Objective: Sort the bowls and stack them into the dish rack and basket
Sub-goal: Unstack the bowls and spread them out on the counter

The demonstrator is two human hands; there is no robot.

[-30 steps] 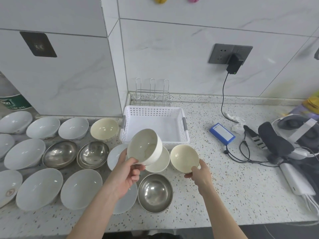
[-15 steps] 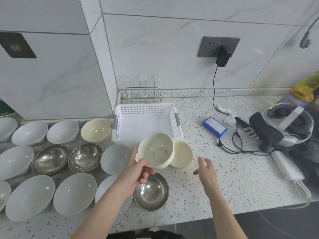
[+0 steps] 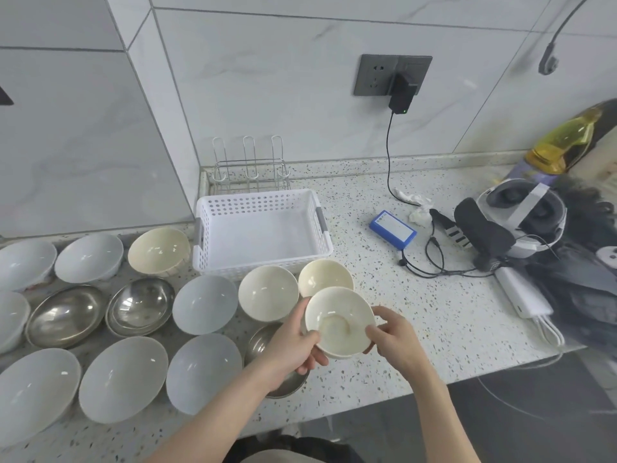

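Speckled countertop (image 3: 384, 295), bowls laid out left. Both hands on one cream bowl (image 3: 339, 320) held above counter, in front of white basket (image 3: 263, 228): left hand (image 3: 293, 342) and right hand (image 3: 394, 339) grip opposite rims; wire dish rack (image 3: 248, 172) behind

Tilted cream bowl (image 3: 339, 320) before empty white basket (image 3: 263, 235)

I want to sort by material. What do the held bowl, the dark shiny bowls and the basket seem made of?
Held cream bowl: probably glazed ceramic or melamine; smooth, with soft highlights. Shiny bowls: likely stainless steel, mirror-like reflections. White basket: plastic, with moulded perforated walls.
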